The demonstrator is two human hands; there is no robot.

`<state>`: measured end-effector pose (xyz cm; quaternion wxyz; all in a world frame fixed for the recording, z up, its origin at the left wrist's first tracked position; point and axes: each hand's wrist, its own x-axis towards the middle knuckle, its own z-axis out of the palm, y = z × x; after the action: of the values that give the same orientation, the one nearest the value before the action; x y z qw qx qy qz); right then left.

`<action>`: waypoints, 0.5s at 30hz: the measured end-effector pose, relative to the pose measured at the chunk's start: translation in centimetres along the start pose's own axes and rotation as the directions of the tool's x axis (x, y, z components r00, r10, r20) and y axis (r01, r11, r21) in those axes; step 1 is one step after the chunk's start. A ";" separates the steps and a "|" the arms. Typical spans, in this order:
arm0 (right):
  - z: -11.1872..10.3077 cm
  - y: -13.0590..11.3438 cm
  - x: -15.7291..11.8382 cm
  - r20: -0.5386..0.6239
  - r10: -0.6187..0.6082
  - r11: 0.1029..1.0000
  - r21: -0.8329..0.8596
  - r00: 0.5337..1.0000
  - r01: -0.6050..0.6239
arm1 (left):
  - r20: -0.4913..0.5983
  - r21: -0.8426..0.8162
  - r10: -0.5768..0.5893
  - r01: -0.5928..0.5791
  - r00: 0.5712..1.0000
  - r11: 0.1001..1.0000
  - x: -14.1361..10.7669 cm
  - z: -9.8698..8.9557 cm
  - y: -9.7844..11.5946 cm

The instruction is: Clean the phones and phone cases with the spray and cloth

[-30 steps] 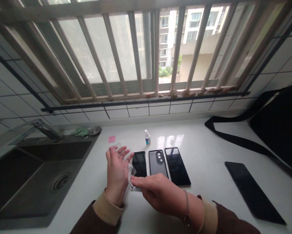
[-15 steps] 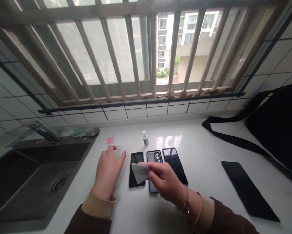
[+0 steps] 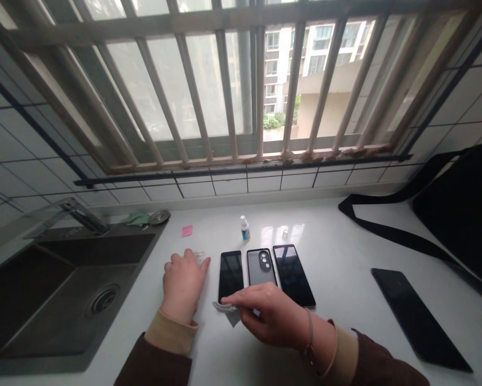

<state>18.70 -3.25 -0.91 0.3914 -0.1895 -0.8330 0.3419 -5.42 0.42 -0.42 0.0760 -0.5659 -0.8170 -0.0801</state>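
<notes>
My left hand point(image 3: 185, 282) rests over a clear, see-through case point(image 3: 199, 258) on the white counter, its fingers curled round the case's sides. My right hand point(image 3: 265, 312) pinches a grey cloth point(image 3: 230, 312) just below the near end of a small black phone point(image 3: 230, 276). Beside that phone lies a black phone case point(image 3: 260, 268) with a camera cutout, its lower part hidden by my right hand. A larger black phone point(image 3: 294, 274) lies to the right of it. Behind them stands a small white spray bottle point(image 3: 245, 229).
A dark sink point(image 3: 75, 300) with a faucet point(image 3: 83, 215) is at the left. A pink note point(image 3: 187, 231) and a small clear cap point(image 3: 284, 234) lie on the counter. At the right are a long black flat object point(image 3: 417, 316) and a black bag point(image 3: 461, 209) with a strap.
My right hand has moved down with the grey cloth, from over the small phone to its near edge. My left hand has lowered slightly. The view has shifted a little.
</notes>
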 end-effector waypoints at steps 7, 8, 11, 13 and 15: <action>0.0 0.0 -0.1 0.088 -0.024 1.000 -0.008 0.996 0.024 | 0.063 0.121 0.017 -0.024 0.998 0.992 -0.2 -0.8 0.4; 0.0 0.0 -0.1 0.103 -0.026 1.000 -0.011 0.994 0.027 | 0.045 0.119 0.005 -0.011 0.999 0.993 -0.2 -0.9 0.5; 0.0 -0.2 -0.1 0.169 -0.012 0.999 -0.046 0.986 0.020 | -0.085 0.076 0.019 -0.012 0.996 0.997 0.2 -0.9 0.9; 0.0 -0.4 -0.1 0.243 0.017 0.995 -0.098 0.970 0.007 | -0.155 0.026 0.118 -0.115 0.981 0.993 0.5 -0.6 1.4; 0.1 -0.6 -0.2 0.319 0.047 0.989 -0.147 0.946 0.000 | -0.144 -0.014 0.248 -0.253 0.958 0.967 0.6 -0.2 2.0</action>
<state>18.70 -3.77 -0.63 0.2312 -0.1690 -0.9060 0.3115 -3.71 1.63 -0.04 0.1337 -0.6589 -0.7300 -0.1227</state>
